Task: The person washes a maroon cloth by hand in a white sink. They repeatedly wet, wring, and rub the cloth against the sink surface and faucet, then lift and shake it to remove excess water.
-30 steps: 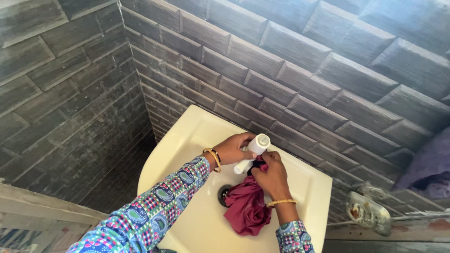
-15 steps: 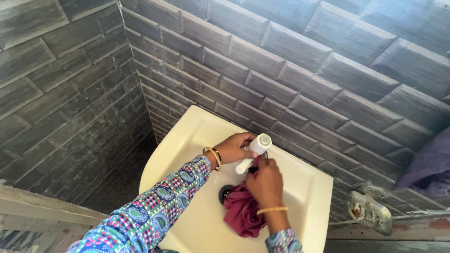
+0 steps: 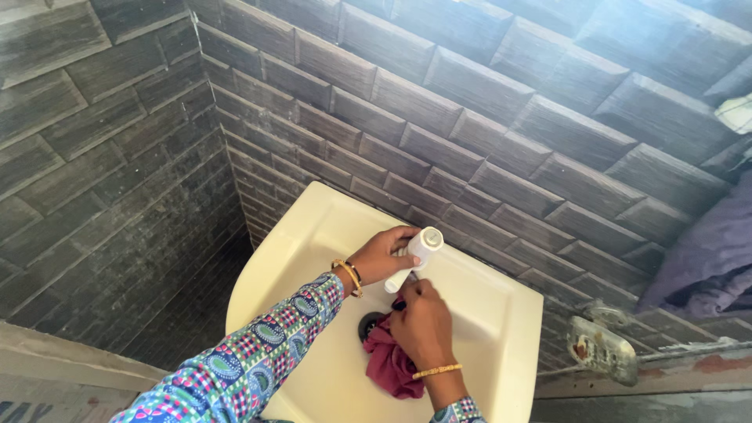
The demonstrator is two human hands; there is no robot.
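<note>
Head view: left hand [image 3: 381, 255] curled around white plastic tap [image 3: 415, 257] at back of cream washbasin [image 3: 501, 329]; right hand [image 3: 423, 323] just below tap, fingers closed on maroon cloth [image 3: 389, 365] over drain [image 3: 370, 324].

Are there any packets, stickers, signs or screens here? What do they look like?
No packets, labels, signs or screens show.
White tap: at the back of the cream basin, round-topped, the left hand on it.
Dark red cloth: crumpled in the basin by the drain, under the right hand.
</note>
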